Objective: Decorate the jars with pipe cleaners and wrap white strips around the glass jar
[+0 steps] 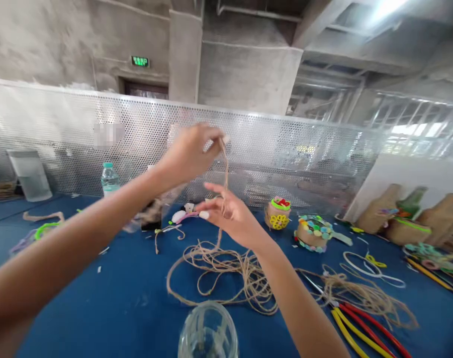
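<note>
Raised in front of the perforated panel, my left hand (pixel 196 151) pinches a strand of brown jute twine (pixel 226 169) between thumb and fingertips. The strand hangs down past my right hand (pixel 231 216), whose fingers are stretched out and apart. It touches that hand near the fingers, without a visible firm grip. Below, the strand runs into a loose tangled pile of twine (pixel 248 273) on the blue table (pixel 99 308). A clear glass jar (pixel 208 330) stands at the near edge of the view, in front of the pile.
Scissors with red and yellow handles (pixel 360 323) lie at the right beside more twine (pixel 368 293). Decorated small pots (pixel 277 214) and twine-wrapped bottles (pixel 379 209) stand farther back. A water bottle (pixel 110 179) is at the left, before the perforated metal panel (pixel 144 129).
</note>
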`<state>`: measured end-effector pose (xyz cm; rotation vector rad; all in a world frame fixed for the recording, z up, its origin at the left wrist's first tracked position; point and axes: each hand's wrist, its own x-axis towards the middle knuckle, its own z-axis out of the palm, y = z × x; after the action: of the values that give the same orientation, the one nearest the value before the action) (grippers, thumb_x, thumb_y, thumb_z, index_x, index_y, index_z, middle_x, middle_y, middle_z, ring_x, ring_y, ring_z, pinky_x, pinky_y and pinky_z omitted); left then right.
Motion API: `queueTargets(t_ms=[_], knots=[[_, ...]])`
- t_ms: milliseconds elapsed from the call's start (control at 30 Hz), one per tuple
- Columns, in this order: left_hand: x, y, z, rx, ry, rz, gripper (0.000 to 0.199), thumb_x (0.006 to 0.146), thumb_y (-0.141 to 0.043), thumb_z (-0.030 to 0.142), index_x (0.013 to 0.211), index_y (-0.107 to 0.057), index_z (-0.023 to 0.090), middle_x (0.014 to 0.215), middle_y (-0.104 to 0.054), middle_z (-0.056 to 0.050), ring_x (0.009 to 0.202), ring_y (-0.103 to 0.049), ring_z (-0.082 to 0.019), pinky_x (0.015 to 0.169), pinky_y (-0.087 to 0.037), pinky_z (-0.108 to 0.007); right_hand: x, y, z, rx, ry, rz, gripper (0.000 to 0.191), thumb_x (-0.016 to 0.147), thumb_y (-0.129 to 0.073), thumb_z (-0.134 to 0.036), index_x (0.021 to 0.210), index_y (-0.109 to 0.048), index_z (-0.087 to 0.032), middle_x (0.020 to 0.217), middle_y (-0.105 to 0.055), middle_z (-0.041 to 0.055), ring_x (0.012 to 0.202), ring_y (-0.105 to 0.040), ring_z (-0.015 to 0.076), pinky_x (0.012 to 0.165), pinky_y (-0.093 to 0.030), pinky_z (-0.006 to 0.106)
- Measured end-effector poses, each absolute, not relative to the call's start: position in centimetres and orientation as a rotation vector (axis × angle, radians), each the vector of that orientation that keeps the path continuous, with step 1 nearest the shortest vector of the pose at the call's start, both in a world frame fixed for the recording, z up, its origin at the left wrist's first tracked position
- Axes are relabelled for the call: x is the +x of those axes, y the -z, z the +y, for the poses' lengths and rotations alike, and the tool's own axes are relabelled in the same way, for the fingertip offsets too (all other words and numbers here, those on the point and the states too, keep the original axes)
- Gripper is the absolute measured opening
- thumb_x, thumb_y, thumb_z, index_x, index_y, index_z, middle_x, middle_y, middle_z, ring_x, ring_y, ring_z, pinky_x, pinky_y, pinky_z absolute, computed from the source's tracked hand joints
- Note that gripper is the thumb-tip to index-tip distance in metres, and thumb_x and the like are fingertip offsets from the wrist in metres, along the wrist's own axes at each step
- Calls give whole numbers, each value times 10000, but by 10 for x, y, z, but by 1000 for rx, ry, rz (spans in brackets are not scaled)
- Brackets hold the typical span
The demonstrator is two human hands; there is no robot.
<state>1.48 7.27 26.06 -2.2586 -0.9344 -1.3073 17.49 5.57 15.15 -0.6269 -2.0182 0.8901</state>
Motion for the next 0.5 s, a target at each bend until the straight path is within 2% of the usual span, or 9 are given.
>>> queueTargets(t_ms=[67, 100, 167, 233, 333, 433, 500], knots=[[27, -250, 75, -2177, 1278, -938, 167, 891, -507, 92, 870, -670, 122, 944, -693, -77, 918, -617, -180, 831, -482, -306, 200, -150, 69, -578, -1029, -2116, 450, 879, -593, -431, 1251, -587, -177, 541, -533, -44, 523, -537, 101, 547, -450, 234], [24, -248, 74, -2119, 1347, -1005, 183, 890, -486, 92, 849, -661, 128, 939, -686, -85, 905, -618, -183, 818, -485, -312, 223, -151, 76, -583, -1063, -2183, 358, 886, -583, -425, 1122, -663, -167, 480, -452, -68, 453, -472, 77, 482, -391, 208], [1, -244, 71, -1991, 1590, -1246, 199, 878, -451, 109, 812, -637, 135, 863, -670, -70, 808, -627, -165, 741, -504, -303, 277, -152, 87, -702, -1079, -2359, 297, 861, -618, -423, 931, -713, -150, 547, -511, -38, 457, -462, 59, 450, -337, 194], [-42, -241, 69, -1895, 1836, -1568, 212, 871, -413, 160, 805, -612, 135, 724, -622, -19, 676, -616, -136, 636, -509, -272, 335, -149, 95, -890, -1065, -2313, 362, 833, -627, -483, 834, -704, -129, 577, -527, -19, 458, -443, 58, 449, -331, 201], [-117, -226, 73, -1678, 1835, -1854, 245, 864, -387, 237, 696, -546, 159, 589, -539, 27, 564, -565, -124, 618, -485, -273, 405, -137, 101, -1267, -936, -2028, 512, 756, -644, -612, 793, -675, -102, 489, -417, -46, 427, -345, 61, 425, -236, 213], [-174, -202, 84, -1887, 1522, -2308, 264, 768, -504, 390, 614, -586, 192, 561, -629, -15, 538, -615, -180, 559, -512, -270, 432, -134, 98, -1390, -841, -1906, 587, 684, -662, -681, 767, -668, -100, 517, -436, -26, 461, -349, 72, 455, -247, 223], [-184, -186, 89, -2301, 1143, -2313, 282, 684, -597, 460, 738, -676, 195, 732, -721, -49, 678, -687, -236, 586, -540, -271, 420, -144, 90, -1395, -752, -1888, 597, 670, -652, -704, 750, -665, -112, 530, -448, -15, 479, -355, 81, 466, -259, 228]])
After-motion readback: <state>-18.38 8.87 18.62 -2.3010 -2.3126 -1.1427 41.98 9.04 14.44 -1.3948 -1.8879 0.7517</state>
